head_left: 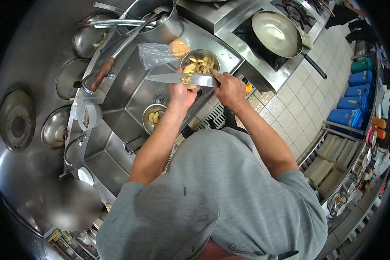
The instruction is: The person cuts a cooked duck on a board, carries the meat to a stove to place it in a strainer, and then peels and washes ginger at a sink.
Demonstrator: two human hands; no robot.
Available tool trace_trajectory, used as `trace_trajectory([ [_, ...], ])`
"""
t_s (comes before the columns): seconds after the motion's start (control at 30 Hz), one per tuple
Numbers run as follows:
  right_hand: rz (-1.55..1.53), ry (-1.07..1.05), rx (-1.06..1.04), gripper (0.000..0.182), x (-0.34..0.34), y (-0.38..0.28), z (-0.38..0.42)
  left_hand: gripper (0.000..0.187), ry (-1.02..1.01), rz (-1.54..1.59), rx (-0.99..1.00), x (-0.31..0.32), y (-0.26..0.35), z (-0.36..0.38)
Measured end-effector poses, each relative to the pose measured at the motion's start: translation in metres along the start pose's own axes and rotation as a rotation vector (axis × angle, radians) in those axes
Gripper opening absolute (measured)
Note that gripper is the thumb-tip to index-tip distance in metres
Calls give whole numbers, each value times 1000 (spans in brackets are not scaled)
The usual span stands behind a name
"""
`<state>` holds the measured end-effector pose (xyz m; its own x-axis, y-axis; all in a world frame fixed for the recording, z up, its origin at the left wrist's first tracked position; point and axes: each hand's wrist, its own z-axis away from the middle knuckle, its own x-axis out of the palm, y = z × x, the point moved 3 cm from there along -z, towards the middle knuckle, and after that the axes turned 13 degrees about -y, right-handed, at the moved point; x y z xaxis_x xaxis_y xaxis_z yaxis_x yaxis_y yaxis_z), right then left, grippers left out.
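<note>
The left hand [182,93] grips a pale-yellow chunk [192,87] by the far round steel bowl's [197,53] near edge; the right hand [231,90] clasps a long steel knife [167,78], whose slipping could cut fingers.

Legible text, brands, numbers, signs: none. Blue bins [349,116] at right, packages [54,236] at lower left: any lettering too small to read.

Light: fairly bright and even, its source out of view
Glare: white streaks on the steel wall [13,182]; softer shine on the sink [128,93]
Shadows: dark under the burner pan [276,34]
Sharpness: shirt clear; one round patch lower left smeared
Edges: strongly bowed, corners black
</note>
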<state>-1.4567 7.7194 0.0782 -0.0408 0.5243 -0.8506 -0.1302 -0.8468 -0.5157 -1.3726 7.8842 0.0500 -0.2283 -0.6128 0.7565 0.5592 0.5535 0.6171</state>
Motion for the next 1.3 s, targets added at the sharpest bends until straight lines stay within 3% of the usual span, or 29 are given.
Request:
trace_trajectory([
  [0.1, 52, 30, -6, 56, 3, 1, -1, 27, 3, 64, -38, -1, -3, -1],
  [0.37, 124, -8, 64, 52, 16, 25, -10, 28, 252, 121, -148, -29, -5, 2],
  [0.43, 70, 51, 138, 50, 0, 50, -12, 29, 193, 143, -148, -26, -1, 10],
  [0.5, 104, -96, 214, 50, -10, 67, -14, 30, 144, 163, -153, -17, 3, 17],
  [0.57, 79, -156, 247, 50, -24, 64, -14, 34, 259, 92, -135, 4, 8, 19],
  [0.67, -7, -183, 208, 49, -32, 45, -9, 36, 194, 94, -237, 13, 9, 19],
  [0.77, -118, -91, 80, 49, -27, 14, 2, 36, 86, 174, -275, -34, -11, 0],
  [0.8, -120, -92, 81, 49, -23, 6, 6, 32, 138, 36, -221, -35, -16, 2],
  [0.97, -91, -31, -44, 61, -20, -28, 17, 26, 120, -73, -104, -1, -13, 11],
  [1.13, -80, -29, -3, 60, -17, -26, 16, 25, 101, -122, -36, -1, -19, 14],
  [1.3, -67, -97, 35, 50, -9, 22, 7, 24, 14, -69, -61, -25, -7, 20],
])
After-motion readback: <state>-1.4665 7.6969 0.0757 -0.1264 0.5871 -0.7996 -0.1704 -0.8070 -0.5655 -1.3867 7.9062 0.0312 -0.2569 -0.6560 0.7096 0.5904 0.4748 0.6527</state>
